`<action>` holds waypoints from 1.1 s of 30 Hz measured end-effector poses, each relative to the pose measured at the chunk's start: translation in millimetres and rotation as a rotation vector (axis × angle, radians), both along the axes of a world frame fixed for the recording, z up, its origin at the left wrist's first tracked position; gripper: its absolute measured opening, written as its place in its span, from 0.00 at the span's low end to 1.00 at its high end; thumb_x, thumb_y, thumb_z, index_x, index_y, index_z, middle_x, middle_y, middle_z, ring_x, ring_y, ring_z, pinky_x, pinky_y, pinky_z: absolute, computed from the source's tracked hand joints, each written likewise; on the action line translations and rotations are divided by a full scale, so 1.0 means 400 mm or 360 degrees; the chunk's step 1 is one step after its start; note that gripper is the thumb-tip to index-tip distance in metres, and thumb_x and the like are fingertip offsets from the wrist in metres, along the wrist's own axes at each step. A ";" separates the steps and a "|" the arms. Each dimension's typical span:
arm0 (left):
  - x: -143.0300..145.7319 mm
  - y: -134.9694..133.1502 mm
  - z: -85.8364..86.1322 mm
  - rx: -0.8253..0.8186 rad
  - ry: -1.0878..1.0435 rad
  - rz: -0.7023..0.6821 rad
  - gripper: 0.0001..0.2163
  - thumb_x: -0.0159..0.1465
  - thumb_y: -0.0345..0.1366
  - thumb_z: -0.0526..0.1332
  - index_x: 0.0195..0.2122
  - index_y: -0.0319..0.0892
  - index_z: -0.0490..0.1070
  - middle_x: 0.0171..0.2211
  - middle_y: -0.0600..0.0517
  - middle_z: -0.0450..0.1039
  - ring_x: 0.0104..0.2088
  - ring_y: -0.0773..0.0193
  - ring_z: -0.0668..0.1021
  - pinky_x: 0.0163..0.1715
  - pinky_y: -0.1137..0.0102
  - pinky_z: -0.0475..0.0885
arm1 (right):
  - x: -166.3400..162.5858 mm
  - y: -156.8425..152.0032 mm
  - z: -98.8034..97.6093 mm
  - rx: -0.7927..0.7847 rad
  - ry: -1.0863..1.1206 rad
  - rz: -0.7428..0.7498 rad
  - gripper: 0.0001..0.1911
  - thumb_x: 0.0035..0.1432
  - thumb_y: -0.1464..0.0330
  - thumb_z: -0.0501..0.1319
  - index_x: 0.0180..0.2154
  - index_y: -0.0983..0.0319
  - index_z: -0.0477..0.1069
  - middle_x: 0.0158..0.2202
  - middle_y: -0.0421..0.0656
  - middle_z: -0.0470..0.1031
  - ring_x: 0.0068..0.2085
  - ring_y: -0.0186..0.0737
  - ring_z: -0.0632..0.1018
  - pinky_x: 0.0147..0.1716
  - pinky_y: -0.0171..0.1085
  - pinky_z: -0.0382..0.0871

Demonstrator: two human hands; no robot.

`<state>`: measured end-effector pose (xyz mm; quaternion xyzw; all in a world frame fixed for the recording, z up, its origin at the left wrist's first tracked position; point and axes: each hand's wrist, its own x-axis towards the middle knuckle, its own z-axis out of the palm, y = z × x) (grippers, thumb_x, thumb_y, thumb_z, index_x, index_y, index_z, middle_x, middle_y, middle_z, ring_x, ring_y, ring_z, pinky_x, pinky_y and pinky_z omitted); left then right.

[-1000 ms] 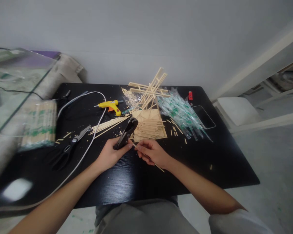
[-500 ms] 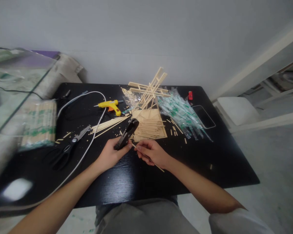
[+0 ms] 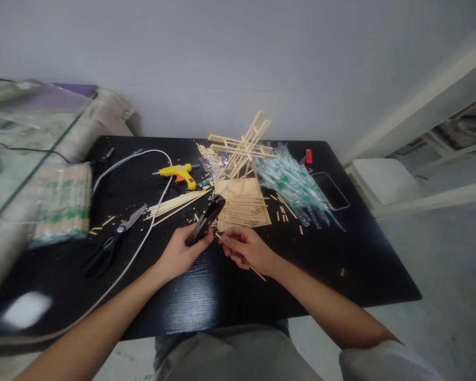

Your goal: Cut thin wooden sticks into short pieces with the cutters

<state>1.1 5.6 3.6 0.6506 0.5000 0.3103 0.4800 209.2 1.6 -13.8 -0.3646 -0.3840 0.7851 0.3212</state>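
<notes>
My left hand is closed around a black hand tool with a rounded upper end, whose exact kind I cannot make out. Between the fingers of my right hand is a thin wooden stick, its near end slanting down to the right. The stick's other tip shows close to my left thumb. Just beyond both hands lies a pile of cut sticks on a flat wooden panel. Behind it stands a crossed frame of sticks.
On the black table are a yellow glue gun, scissors, a white cable, loose long sticks, plastic wrappers, a phone and a red object. A bagged chopstick bundle lies left.
My left thumb and the tool have drawn slightly away from the stick's tip. My right hand keeps its hold, almost unmoved.
</notes>
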 end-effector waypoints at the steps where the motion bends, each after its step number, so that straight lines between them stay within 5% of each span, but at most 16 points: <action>1: 0.001 0.000 -0.001 -0.0013 -0.0013 0.0028 0.14 0.66 0.45 0.60 0.30 0.40 0.71 0.21 0.57 0.65 0.23 0.69 0.66 0.26 0.72 0.64 | 0.000 0.000 0.000 0.0007 -0.0001 -0.0011 0.20 0.55 0.54 0.71 0.35 0.63 0.72 0.24 0.34 0.72 0.16 0.23 0.63 0.09 0.24 0.55; 6: 0.004 -0.001 0.001 -0.0044 -0.0052 0.0123 0.15 0.65 0.47 0.62 0.29 0.40 0.72 0.19 0.59 0.63 0.21 0.70 0.65 0.24 0.73 0.62 | -0.003 0.001 0.001 0.0010 -0.0010 -0.0060 0.20 0.51 0.56 0.73 0.34 0.63 0.70 0.25 0.34 0.72 0.17 0.24 0.64 0.10 0.24 0.56; 20: 0.007 -0.001 0.005 -0.0007 -0.0068 0.0109 0.11 0.62 0.43 0.65 0.35 0.39 0.77 0.30 0.53 0.76 0.31 0.65 0.75 0.36 0.68 0.71 | -0.005 0.000 0.004 -0.0007 0.0002 -0.0075 0.20 0.49 0.57 0.75 0.33 0.63 0.71 0.25 0.35 0.71 0.18 0.25 0.65 0.11 0.25 0.57; 33: 0.001 0.001 0.001 0.0033 -0.0023 0.0063 0.12 0.64 0.45 0.63 0.33 0.40 0.75 0.28 0.54 0.73 0.30 0.66 0.74 0.34 0.70 0.70 | -0.004 -0.001 0.002 -0.0049 0.0033 -0.0047 0.20 0.49 0.58 0.75 0.34 0.63 0.71 0.25 0.34 0.71 0.19 0.25 0.65 0.11 0.25 0.56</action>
